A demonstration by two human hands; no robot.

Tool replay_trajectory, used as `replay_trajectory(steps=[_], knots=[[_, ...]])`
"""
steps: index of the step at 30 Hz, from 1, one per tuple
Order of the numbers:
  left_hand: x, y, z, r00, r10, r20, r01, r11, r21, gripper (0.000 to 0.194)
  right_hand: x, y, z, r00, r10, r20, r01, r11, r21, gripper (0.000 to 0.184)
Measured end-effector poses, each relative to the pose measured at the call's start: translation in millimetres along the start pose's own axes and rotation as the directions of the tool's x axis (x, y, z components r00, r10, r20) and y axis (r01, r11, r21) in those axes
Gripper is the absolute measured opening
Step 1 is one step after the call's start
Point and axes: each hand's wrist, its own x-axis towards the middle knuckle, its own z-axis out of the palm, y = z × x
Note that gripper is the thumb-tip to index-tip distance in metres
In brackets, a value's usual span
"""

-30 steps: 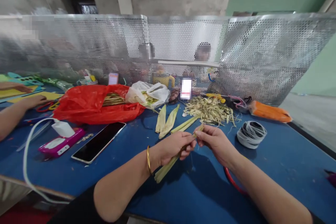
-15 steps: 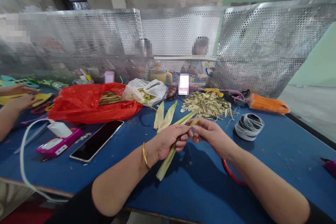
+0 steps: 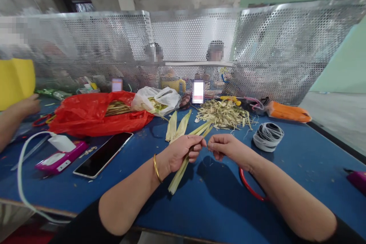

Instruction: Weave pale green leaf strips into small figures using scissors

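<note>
Currently, the red plastic bag [image 3: 77, 116] on the bench [image 3: 303, 160] holds brownish stalks [image 3: 117, 108], and the white plastic bag [image 3: 171, 99] beside it holds pale green husk pieces [image 3: 156, 105]. The left hand [image 3: 185, 152] keeps its grip curled round a bundle of husk strips [image 3: 177, 180], slanting over the bench near the middle. The right hand [image 3: 224, 146] has its fingers bunched; whether they pinch a thread, I cannot tell. Earlier both hands met at the strips; now a small gap parts them. By a co-worker's hand [image 3: 30, 105], a yellow sheet [image 3: 17, 82] now stands raised, having lain low before.
</note>
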Motion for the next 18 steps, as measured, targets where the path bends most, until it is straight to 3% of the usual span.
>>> replay_trajectory(steps=[3, 8, 14, 18], knots=[[0.4, -1.6, 0.2, 1.0, 0.028, -0.001, -0.028, 0.999, 0.019, 0.024, -0.7, -0.6, 4.1, 0.999, 0.02, -0.045, -0.016, 0.996, 0.084, 0.023], [-0.1, -3.0, 2.0, 0.995, 0.098, -0.035, -0.095, 0.992, 0.085, 0.026, -1.6, 3.0, 10.5, 0.991, 0.025, 0.131, -0.031, 0.999, 0.043, 0.025], [-1.0, -1.8, 3.7, 0.994, 0.088, -0.071, -0.083, 0.994, 0.073, 0.026, 0.4, 3.7, 5.7, 0.997, -0.063, -0.053, 0.061, 0.997, -0.05, 0.034], [0.1, -1.6, 2.3, 0.987, 0.128, -0.094, -0.129, 0.992, -0.003, 0.023, -0.4, -1.5, 2.5, 0.962, -0.175, -0.208, 0.154, 0.981, -0.116, 0.03]])
